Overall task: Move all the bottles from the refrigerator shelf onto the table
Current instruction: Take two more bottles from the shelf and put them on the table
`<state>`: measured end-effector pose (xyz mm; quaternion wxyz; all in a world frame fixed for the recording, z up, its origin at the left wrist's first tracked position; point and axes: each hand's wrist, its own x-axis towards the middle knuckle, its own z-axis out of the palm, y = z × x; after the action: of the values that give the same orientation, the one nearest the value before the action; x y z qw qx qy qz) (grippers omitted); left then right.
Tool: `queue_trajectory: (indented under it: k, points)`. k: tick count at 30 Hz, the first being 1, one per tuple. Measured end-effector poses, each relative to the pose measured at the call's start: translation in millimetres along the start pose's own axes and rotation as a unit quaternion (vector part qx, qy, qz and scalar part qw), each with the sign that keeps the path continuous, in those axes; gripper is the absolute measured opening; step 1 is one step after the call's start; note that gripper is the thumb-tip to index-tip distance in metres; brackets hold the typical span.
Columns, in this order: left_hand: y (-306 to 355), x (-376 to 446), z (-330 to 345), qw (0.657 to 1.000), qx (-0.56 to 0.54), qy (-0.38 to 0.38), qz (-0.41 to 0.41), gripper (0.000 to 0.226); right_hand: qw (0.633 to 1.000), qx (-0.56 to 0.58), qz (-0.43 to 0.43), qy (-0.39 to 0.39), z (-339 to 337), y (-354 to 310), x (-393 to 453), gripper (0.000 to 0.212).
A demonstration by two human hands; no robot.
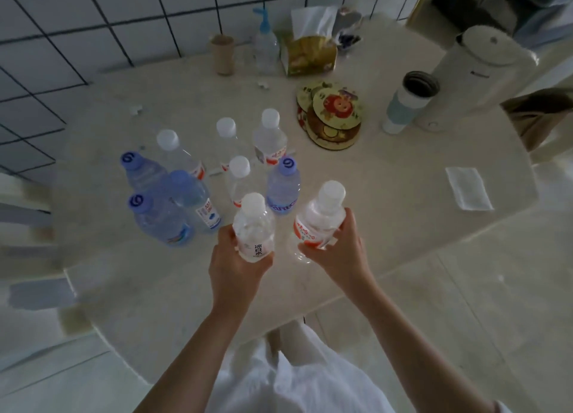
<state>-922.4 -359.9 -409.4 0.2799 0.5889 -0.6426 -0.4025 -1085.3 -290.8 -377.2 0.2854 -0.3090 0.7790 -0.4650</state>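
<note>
Fingers of the left hand (238, 262) curl round the lower body of a clear bottle (254, 226), white cap, white label with dark characters; fingers of the right hand (336, 251) clamp a second clear bottle (319, 220), white cap, red-and-white label, tilted slightly toward the right. Both bottles are held side by side, apart from each other, over the near edge of the table (387, 195), a pale rounded top; whether their bases touch it cannot be told. Standing group, toward the left edge of the table, just beyond the held pair: four clear bottles with white caps (235, 177) and red-and-white labels, upright; three blue-tinted bottles with blue caps bearing a swirl mark (145, 177), one of them to the right of the group beside the white-capped ones; one further blue-capped bottle with a white label (193, 195) between them. All appear filled with clear liquid. Other items: stack of round patterned coasters (331, 115) past the middle of the table; open tumbler (409, 102) and a tall white appliance (471, 71) at the right edge; folded white cloth (468, 188) near the right edge; tissue box (310, 53), a clear bottle with a blue top (265, 47) and a brown cup (221, 53) along the far edge by the tiled wall (93, 25).
</note>
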Motion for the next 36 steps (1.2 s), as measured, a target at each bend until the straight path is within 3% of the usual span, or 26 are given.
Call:
queue_trajectory:
  k: [5, 13, 27, 36]
  points:
    - [-3.7, 18.6, 22.7, 0.999, 0.012, 0.035, -0.029, 0.075, 0.999, -0.005, -0.016, -0.040, 7.7, 11.2, 35.5, 0.065]
    - [-8.0, 32.0, 44.7, 0.995, 0.042, 0.089, -0.010, 0.073, 0.993, -0.061, -0.053, -0.083, 17.0, 33.2, 68.2, 0.067]
    - [-15.5, 24.5, 50.6, 0.993, 0.023, 0.079, -0.082, 0.072, 0.987, -0.076, -0.074, -0.121, 24.7, 49.2, 71.6, 0.068]
    - [-19.4, 27.3, 44.1, 0.994, 0.004, 0.032, -0.101, 0.077, 0.987, -0.082, -0.058, -0.125, 23.3, 53.0, 67.7, 0.072]
